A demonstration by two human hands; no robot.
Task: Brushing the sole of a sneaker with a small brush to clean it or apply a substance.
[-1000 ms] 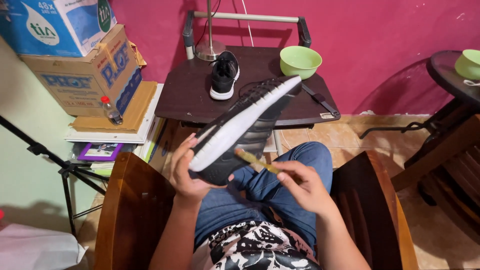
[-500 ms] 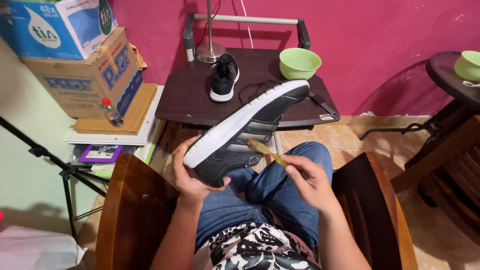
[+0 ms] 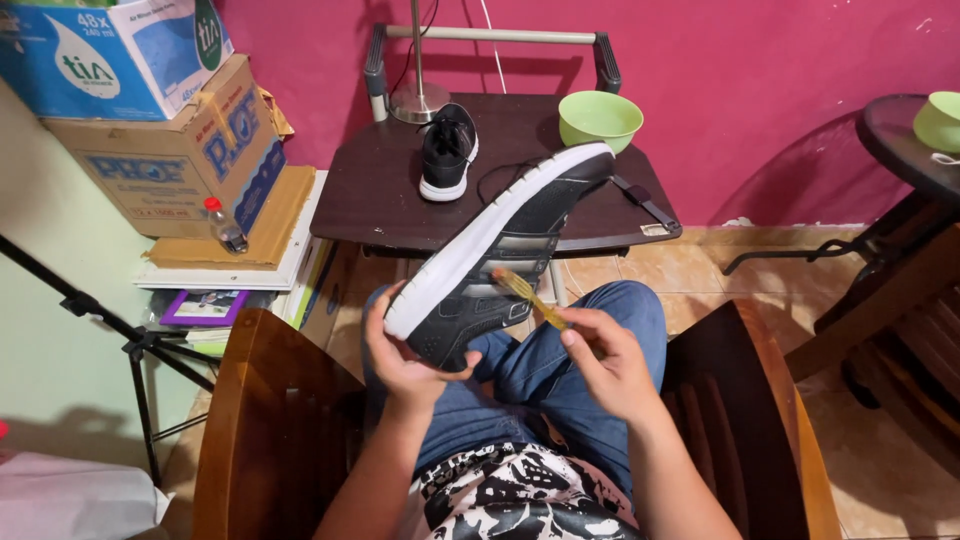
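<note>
My left hand (image 3: 400, 350) grips the heel end of a black sneaker with a white sole (image 3: 500, 250), held on its side above my lap, toe pointing away. My right hand (image 3: 608, 365) holds a small yellow brush (image 3: 525, 292) whose tip touches the shoe's black side. The matching black sneaker (image 3: 446, 152) stands upright on the dark brown table (image 3: 380, 200) ahead of me. A green bowl (image 3: 600, 120) sits on the same table at its far right.
I sit in a wooden armchair (image 3: 270, 400). Cardboard boxes (image 3: 170, 150) and a small bottle (image 3: 222, 226) are stacked at left, a black tripod leg (image 3: 100, 320) below them. A lamp base (image 3: 420, 100) stands on the table. A round side table with another green bowl (image 3: 940, 120) is at right.
The shoe has turned from sole-up to more on its side and dropped a little. My right hand has brought the brush up against the shoe's side.
</note>
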